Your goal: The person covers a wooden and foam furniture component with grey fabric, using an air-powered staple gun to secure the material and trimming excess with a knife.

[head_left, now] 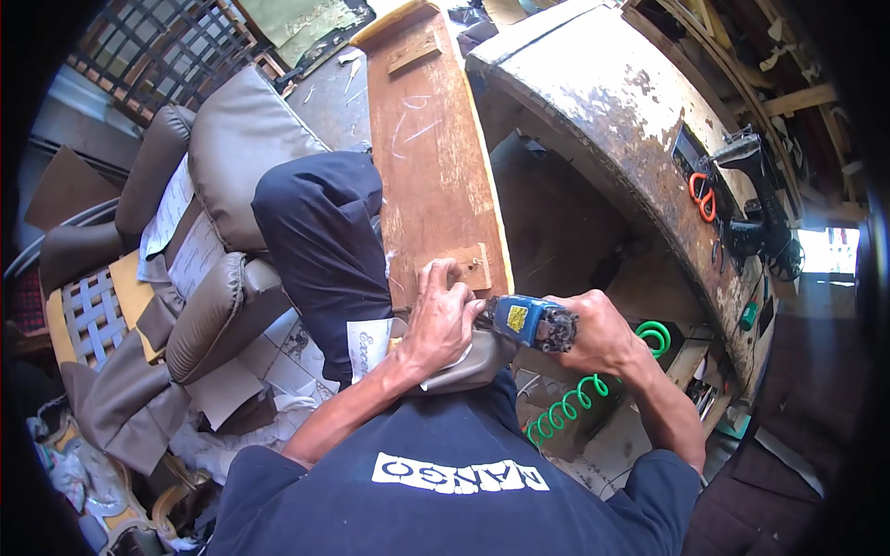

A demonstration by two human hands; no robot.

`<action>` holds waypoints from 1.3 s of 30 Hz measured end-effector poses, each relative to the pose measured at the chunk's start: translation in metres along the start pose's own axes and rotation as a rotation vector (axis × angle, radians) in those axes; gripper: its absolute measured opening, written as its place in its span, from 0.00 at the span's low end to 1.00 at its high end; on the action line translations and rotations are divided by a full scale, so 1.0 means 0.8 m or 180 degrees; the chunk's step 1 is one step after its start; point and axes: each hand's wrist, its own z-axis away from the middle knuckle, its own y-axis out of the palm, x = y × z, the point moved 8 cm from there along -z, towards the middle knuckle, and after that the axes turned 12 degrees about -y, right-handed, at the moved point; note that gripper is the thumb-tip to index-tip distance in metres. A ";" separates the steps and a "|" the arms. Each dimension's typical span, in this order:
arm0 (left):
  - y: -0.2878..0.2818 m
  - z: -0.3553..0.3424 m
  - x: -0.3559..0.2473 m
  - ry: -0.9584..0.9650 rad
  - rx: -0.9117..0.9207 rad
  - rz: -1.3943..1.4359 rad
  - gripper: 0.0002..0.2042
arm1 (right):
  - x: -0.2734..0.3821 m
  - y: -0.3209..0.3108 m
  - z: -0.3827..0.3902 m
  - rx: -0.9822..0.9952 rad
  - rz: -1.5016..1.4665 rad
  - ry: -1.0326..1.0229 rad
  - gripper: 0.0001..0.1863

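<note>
A long wooden board (pixel 436 176) with a padded yellowish edge lies across my lap, running away from me. At its near end my left hand (pixel 441 315) presses down with bent fingers, beside a small wood block (pixel 471 267) fixed to the board. Grey-brown upholstery cover (pixel 477 363) wraps that end under the hand; the exact pinch of the fingers is partly hidden. My right hand (pixel 601 332) is closed round a blue air staple gun (pixel 525 320), its nose close to the left fingertips at the board's end. A white printed piece (pixel 369 345) sticks out by the left wrist.
A green coiled air hose (pixel 575 400) hangs below the right forearm. To the right stands a worn, paint-flaked table (pixel 603 74) with orange-handled scissors (pixel 703 196) and a black sewing machine (pixel 756 204). Brown cushioned seat parts (pixel 246 139) and scraps crowd the left side.
</note>
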 end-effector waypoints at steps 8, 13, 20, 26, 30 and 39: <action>-0.001 -0.001 0.005 -0.0050 0.0048 0.0064 0.06 | -0.002 0.010 -0.021 0.0451 0.0454 0.0105 0.17; 0.005 -0.002 0.006 0.0013 0.0089 -0.0047 0.06 | 0.009 0.017 -0.030 0.0748 0.0949 0.0305 0.19; 0.016 -0.001 0.018 0.0183 -0.0004 -0.0598 0.08 | -0.011 0.031 -0.033 0.0789 0.1260 0.0571 0.18; -0.008 0.006 0.022 0.0168 0.0059 -0.0792 0.17 | -0.088 0.037 0.010 -0.0178 -0.0902 0.0404 0.17; -0.010 0.008 0.006 0.0354 0.0359 -0.1053 0.15 | -0.125 0.079 0.055 -0.1011 -0.1282 0.1007 0.23; -0.004 -0.008 -0.012 0.0356 0.0755 -0.0445 0.14 | -0.109 0.156 0.077 -0.3239 -0.1772 0.1240 0.25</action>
